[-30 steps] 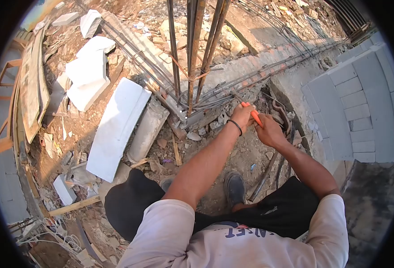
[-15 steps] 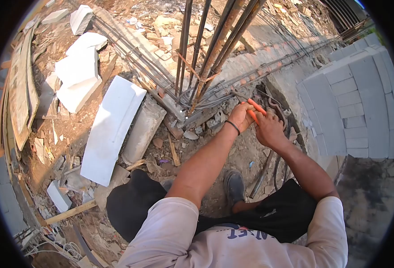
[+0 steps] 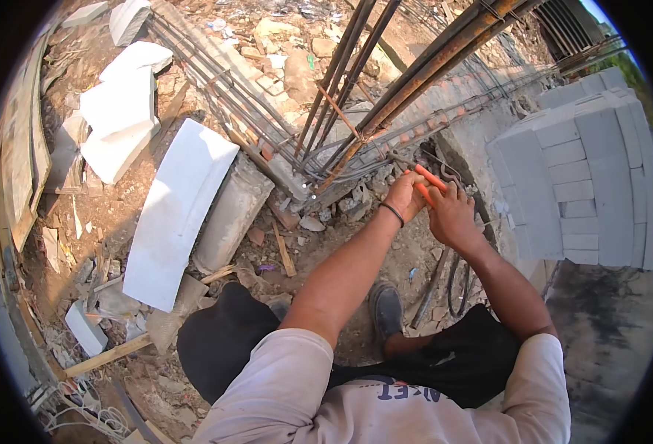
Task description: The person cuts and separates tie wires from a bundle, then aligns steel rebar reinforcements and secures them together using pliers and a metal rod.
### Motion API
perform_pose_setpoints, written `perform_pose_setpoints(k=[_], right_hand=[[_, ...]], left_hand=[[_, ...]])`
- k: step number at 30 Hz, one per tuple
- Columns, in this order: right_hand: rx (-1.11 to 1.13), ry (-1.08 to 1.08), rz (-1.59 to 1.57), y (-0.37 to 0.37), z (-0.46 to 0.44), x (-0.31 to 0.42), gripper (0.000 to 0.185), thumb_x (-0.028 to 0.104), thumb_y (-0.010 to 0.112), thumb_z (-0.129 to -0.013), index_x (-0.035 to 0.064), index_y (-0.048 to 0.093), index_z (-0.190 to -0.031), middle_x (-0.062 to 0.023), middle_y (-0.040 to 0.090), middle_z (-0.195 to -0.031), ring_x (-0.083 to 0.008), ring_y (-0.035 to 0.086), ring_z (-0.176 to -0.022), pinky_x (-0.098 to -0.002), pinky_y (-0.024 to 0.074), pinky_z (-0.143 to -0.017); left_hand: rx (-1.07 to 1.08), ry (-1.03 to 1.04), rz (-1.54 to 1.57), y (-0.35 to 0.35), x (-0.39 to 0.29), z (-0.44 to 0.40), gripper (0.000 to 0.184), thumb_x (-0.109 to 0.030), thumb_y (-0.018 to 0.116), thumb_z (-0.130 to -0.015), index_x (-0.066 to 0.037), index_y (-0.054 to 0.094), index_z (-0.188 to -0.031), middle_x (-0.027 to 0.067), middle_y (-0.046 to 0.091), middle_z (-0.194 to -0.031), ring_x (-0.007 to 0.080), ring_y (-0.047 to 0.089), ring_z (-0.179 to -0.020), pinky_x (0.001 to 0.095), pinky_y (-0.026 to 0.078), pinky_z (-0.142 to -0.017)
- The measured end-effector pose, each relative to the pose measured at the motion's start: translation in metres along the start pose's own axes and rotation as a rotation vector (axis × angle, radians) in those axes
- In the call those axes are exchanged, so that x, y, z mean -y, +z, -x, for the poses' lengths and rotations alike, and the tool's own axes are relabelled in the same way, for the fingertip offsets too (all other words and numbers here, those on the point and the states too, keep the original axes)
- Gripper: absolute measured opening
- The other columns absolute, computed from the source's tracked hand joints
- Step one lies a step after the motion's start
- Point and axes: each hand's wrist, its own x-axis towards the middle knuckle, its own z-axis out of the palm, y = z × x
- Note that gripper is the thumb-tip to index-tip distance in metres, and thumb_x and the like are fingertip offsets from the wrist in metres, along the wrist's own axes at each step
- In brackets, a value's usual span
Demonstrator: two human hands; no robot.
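Orange-handled pliers (image 3: 431,178) are held between my two hands, their dark jaws pointing up and left toward the tied steel rebar (image 3: 374,152) at the column's foot. My right hand (image 3: 454,218) is closed around the handles from the right. My left hand (image 3: 405,198), with a black band at the wrist, is closed at the handles from the left; its fingertips are partly hidden. Upright rusty rebar (image 3: 408,74) rises just above and left of the hands. Whether the jaws grip a wire is too small to tell.
Grey blocks (image 3: 578,177) are stacked at the right. A white slab (image 3: 181,214) and a rough concrete piece (image 3: 234,216) lie to the left. Horizontal rebar (image 3: 223,89) runs along the trench edge. Rubble and wood scraps (image 3: 112,354) litter the ground around my shoe (image 3: 386,309).
The view has tilted slightly, so the upright rebar leans further right in the picture. Both hands stay on the pliers, with the handles turned only a little.
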Motion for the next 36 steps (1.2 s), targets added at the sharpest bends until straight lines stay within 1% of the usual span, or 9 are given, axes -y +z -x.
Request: perform_pose_setpoints(k=[2,6,11,15,17,20,25,33,36], right_hand=[[-0.187,-0.095,0.3,0.001,0.001,0.003,0.035,0.014,0.059,-0.085,0.0081,0.052,-0.119,-0.0275,0.051,-0.117,-0.0481,0.054,-0.109,-0.0642,0.0431,-0.086],[0.039,-0.007,0.176,-0.003,-0.003,0.006,0.036,0.014,0.06,-0.084,0.0075,0.051,-0.119,-0.0285,0.047,-0.12,-0.0498,0.051,-0.112,-0.0665,0.0408,-0.087],[-0.108,-0.074,0.079,0.016,-0.006,0.0,0.043,0.013,0.061,-0.082,0.0075,0.049,-0.123,-0.0302,0.044,-0.125,-0.0506,0.048,-0.118,-0.0717,0.0384,-0.088],[-0.247,-0.127,0.232,0.018,-0.003,0.011,0.047,0.012,0.061,-0.082,0.0065,0.048,-0.126,-0.0301,0.048,-0.121,-0.0497,0.052,-0.114,-0.0686,0.0432,-0.086],[0.09,-0.005,0.075,0.008,-0.008,0.012,0.05,0.012,0.06,-0.083,0.0048,0.046,-0.13,-0.0281,0.053,-0.115,-0.0468,0.059,-0.107,-0.0618,0.0493,-0.082],[0.1,0.064,0.011,0.003,-0.004,0.012,0.047,0.012,0.06,-0.083,0.0024,0.046,-0.127,-0.0249,0.058,-0.109,-0.0433,0.063,-0.1,-0.0558,0.0526,-0.078],[0.003,0.137,0.051,0.028,-0.012,-0.004,0.042,0.014,0.061,-0.084,-0.001,0.046,-0.121,-0.0242,0.059,-0.106,-0.0421,0.066,-0.094,-0.0544,0.0534,-0.076],[0.034,0.139,-0.076,0.048,-0.027,-0.023,0.05,0.017,0.06,-0.085,-0.0054,0.042,-0.126,-0.028,0.062,-0.104,-0.0425,0.067,-0.092,-0.0511,0.0544,-0.077],[0.075,0.177,-0.134,0.048,-0.029,-0.023,0.052,0.016,0.058,-0.085,-0.0068,0.041,-0.128,-0.0306,0.064,-0.103,-0.0427,0.067,-0.095,-0.0506,0.0541,-0.08]], left_hand=[[0.087,0.022,0.038,-0.003,0.001,-0.001,0.026,-0.016,0.047,-0.094,0.0,0.053,-0.114,0.0164,0.063,-0.111,0.0292,0.064,-0.105,0.0457,0.051,-0.094],[0.064,0.006,0.054,-0.006,0.002,-0.001,0.03,-0.015,0.048,-0.093,0.003,0.053,-0.116,0.0159,0.063,-0.113,0.0285,0.063,-0.107,0.0451,0.05,-0.096],[0.042,-0.025,0.165,-0.003,0.002,0.005,0.031,-0.014,0.047,-0.092,0.002,0.052,-0.118,0.0164,0.062,-0.114,0.0287,0.061,-0.109,0.0459,0.049,-0.098],[0.101,-0.056,0.158,0.002,0.001,0.017,0.027,-0.02,0.048,-0.096,-0.001,0.055,-0.113,0.0135,0.063,-0.112,0.028,0.061,-0.11,0.0472,0.048,-0.098],[-0.082,-0.013,0.077,-0.002,0.005,0.006,0.026,-0.029,0.049,-0.099,-0.006,0.056,-0.107,0.0109,0.063,-0.111,0.0262,0.061,-0.107,0.0482,0.049,-0.095],[-0.179,-0.049,-0.243,-0.005,0.005,-0.004,0.025,-0.034,0.052,-0.1,-0.01,0.055,-0.104,0.0095,0.064,-0.105,0.0238,0.061,-0.103,0.0464,0.051,-0.09],[-0.387,0.107,-0.165,0.003,0.029,-0.031,0.021,-0.029,0.056,-0.099,-0.008,0.053,-0.098,0.0098,0.061,-0.085,0.0234,0.062,-0.071,0.0386,0.055,-0.064],[-0.362,0.106,0.048,0.0,0.032,-0.038,0.027,-0.033,0.061,-0.097,-0.007,0.055,-0.089,0.0095,0.06,-0.082,0.0252,0.062,-0.073,0.0421,0.055,-0.067],[-0.332,0.061,0.342,0.006,0.026,-0.044,0.031,-0.035,0.064,-0.096,-0.01,0.053,-0.082,0.008,0.058,-0.074,0.0242,0.06,-0.066,0.0412,0.054,-0.065]])
